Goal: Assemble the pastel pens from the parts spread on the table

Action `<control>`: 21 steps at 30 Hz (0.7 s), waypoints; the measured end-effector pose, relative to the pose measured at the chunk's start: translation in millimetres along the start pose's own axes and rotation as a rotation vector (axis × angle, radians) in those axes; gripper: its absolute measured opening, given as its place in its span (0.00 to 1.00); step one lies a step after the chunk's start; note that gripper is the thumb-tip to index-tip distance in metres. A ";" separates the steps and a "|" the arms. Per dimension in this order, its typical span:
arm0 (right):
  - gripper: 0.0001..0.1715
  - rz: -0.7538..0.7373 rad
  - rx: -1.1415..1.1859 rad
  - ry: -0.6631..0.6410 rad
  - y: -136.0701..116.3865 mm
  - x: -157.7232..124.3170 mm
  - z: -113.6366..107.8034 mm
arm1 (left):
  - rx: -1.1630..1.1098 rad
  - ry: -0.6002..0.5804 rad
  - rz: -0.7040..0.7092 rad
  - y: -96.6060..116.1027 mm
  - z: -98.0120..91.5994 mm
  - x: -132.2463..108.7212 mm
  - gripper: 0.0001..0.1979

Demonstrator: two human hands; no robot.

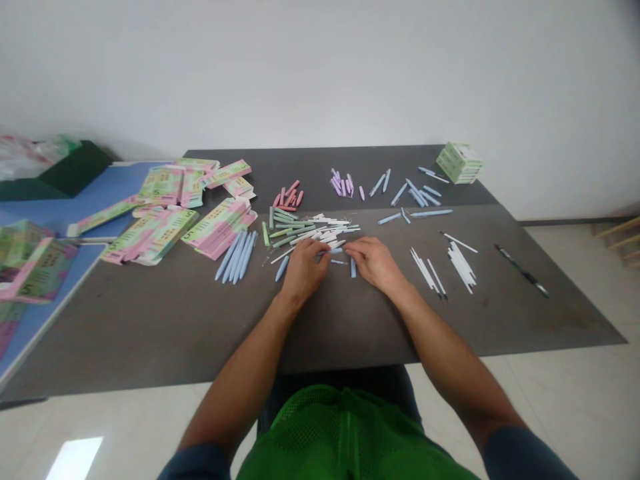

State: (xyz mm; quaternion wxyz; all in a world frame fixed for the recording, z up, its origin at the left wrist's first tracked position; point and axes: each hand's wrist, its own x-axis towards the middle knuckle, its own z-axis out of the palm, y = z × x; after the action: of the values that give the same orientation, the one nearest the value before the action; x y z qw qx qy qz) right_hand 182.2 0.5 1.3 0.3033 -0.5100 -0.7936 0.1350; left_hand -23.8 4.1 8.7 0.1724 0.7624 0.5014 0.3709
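Observation:
My left hand [305, 268] is closed in a pinch at the middle of the table, with a light-blue pen part [335, 251] at its fingertips. Facing it a short way off, my right hand [373, 262] has thumb and forefinger together; anything between them is too small to make out. A blue pen piece [353, 268] lies just under the right fingers. Just beyond both hands is a loose heap of white pen refills [327, 231], with green pen parts [287, 225] on its left. Several assembled-looking blue pens [237, 257] lie side by side left of my left hand.
Pink-and-green cartons [220, 227] spread over the left side. Red [289, 195], purple [343, 183] and blue pen parts [417, 193] lie farther back. On the right are white refills [461, 267], a black pen [523, 270] and stacked green boxes [459, 163].

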 end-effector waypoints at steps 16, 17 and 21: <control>0.14 0.010 0.032 -0.018 -3.5 -0.1 3.9 | -0.003 -0.010 0.013 4.2 -1.3 0.9 0.04; 0.14 0.013 0.034 -0.013 -4.2 -0.2 3.8 | -0.006 -0.009 0.013 4.1 -1.3 0.9 0.04; 0.13 0.022 0.044 -0.026 -7.0 0.0 2.5 | -0.030 -0.017 -0.014 4.5 -1.2 0.8 0.05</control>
State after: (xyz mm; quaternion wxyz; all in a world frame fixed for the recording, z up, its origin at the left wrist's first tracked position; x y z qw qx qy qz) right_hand 175.6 -2.4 2.9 0.3026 -0.5100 -0.7886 0.1626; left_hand -21.7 2.8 12.7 0.1907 0.7595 0.4994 0.3707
